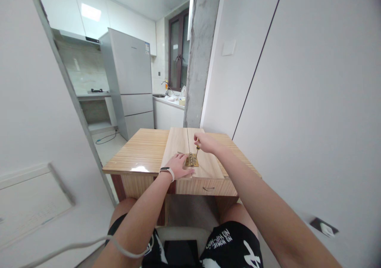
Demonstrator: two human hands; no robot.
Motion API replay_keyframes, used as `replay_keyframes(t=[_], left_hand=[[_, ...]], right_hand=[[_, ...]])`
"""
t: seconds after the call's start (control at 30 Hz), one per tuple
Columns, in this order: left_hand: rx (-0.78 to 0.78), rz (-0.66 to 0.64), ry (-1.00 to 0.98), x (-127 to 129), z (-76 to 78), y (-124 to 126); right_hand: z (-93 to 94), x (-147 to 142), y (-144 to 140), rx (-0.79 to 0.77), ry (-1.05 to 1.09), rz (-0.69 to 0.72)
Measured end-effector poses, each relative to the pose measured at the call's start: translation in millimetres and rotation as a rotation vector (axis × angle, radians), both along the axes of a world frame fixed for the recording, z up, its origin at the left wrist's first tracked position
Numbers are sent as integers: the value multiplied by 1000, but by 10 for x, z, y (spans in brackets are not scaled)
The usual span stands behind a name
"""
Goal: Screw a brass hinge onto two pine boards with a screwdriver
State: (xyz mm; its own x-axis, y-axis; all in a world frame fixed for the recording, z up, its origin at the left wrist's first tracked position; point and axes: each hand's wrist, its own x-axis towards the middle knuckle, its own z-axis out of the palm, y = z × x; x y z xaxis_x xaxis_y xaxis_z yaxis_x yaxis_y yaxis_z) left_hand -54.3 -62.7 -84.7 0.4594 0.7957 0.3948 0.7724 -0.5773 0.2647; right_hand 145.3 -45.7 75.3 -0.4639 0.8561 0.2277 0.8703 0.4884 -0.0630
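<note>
Two wooden boards (181,149) lie edge to edge on the tabletop (139,155), with a brass hinge (192,161) across their seam. The left hand (177,166) presses flat beside the hinge; the right hand (205,142) is closed on a screwdriver (197,149) above it. The hinge appears seated, though how many screws remain cannot be told.

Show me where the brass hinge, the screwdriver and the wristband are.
brass hinge (192,161): head view, on the middle of its plate, on the wooden boards.
screwdriver (197,150): head view, on its shaft below the right hand.
wristband (167,171): head view, on the white strap at the left wrist.
</note>
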Motion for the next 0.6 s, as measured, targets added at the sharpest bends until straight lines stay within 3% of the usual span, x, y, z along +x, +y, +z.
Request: replay_keyframes(t=[0.13,0.33,0.6], left_hand=[[9,1,0,5,-2,0],[3,2,1,2,5,-8],[5,0,6,4,0,3]], right_hand=[[-3,-23,-13,49,-75,-34],[-66,-72,-39,96,-152,-209],[-6,-11,-47,-2,-57,-67]])
